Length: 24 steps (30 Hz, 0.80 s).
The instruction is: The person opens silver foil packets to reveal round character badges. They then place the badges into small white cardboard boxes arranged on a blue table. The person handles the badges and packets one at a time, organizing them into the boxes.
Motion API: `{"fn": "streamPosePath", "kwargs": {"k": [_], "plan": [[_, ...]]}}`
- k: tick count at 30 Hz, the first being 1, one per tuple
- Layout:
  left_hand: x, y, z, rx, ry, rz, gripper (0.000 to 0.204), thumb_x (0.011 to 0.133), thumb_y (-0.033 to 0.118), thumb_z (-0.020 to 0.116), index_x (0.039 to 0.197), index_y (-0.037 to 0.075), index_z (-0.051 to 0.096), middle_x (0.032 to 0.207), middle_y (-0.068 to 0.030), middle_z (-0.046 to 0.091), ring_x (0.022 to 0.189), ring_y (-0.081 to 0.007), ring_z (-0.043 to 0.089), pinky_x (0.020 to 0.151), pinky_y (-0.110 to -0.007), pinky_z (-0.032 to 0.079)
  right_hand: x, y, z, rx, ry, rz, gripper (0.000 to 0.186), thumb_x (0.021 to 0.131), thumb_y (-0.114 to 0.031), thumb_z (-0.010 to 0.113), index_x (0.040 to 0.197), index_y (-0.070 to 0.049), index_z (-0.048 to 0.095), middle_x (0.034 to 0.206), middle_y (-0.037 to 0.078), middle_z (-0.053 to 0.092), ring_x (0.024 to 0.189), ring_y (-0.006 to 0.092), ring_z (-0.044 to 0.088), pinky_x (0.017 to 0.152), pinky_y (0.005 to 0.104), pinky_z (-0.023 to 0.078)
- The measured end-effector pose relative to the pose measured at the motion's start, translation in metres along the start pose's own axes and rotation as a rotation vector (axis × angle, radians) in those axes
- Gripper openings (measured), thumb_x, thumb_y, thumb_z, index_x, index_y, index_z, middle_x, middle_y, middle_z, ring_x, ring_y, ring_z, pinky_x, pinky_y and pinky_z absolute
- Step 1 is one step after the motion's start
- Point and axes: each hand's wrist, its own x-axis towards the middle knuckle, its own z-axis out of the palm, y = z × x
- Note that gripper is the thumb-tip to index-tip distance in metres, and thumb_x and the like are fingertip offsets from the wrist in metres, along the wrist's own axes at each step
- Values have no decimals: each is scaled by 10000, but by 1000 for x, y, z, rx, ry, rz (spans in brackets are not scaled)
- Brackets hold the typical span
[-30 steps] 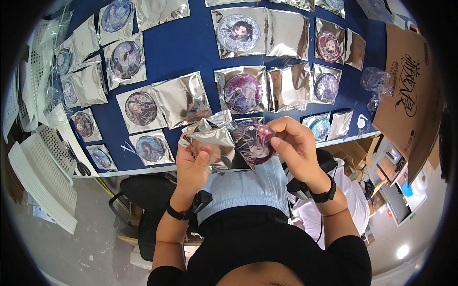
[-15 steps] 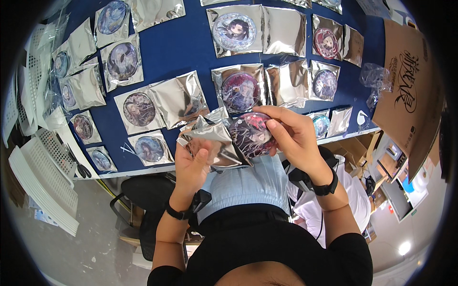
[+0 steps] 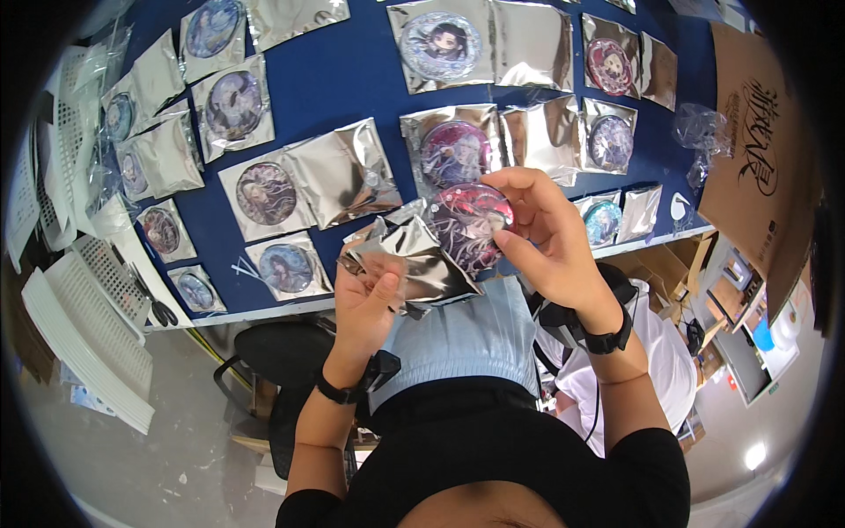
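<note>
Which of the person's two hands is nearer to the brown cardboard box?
Right. The right hand, gripping a round badge, is left of the cardboard box, apart from it; the left hand, holding foil packaging, is farther left.

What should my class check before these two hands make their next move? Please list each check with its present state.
1. Round red-and-dark badge gripped: ok, the right hand holds it at its right side.
2. Silver foil pouch gripped: ok, the left hand holds it.
3. Badge fully clear of the pouch: cannot tell, they overlap in this view.
4. Badge's printed face in view: ok, it faces the camera.
5. Black scissors away from the hands: ok, they lie at the far left.
6. Cardboard box away from the right hand: ok, there is a gap between them.
</note>
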Motion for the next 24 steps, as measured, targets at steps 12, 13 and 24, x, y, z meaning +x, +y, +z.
{"fn": "streamPosePath", "kwargs": {"k": [12,13,24], "plan": [[-40,25,-57,-74,72,116,399,813,66,621,1133,67,382,786,-32,497,678,-102,477,581,-233,391,18,-14,71,-177,-177,-114,434,754,67,498,1170,-42,557,745,17,495,624,66,421,567,204,342],[-44,26,-62,-90,89,160,409,812,68,621,1142,73,379,775,-45,499,620,-77,444,505,-198,348,20,-17,81,-255,-194,-155,432,750,52,503,1167,-47,562,735,23,495,613,78,422,564,211,342],[-75,56,-115,-307,224,364,433,821,97,623,1150,56,346,824,-88,535,707,-149,554,588,-257,472,46,-32,200,-210,-320,-35,406,800,68,447,1193,-14,510,855,12,533,753,54,470,686,170,359]]}}
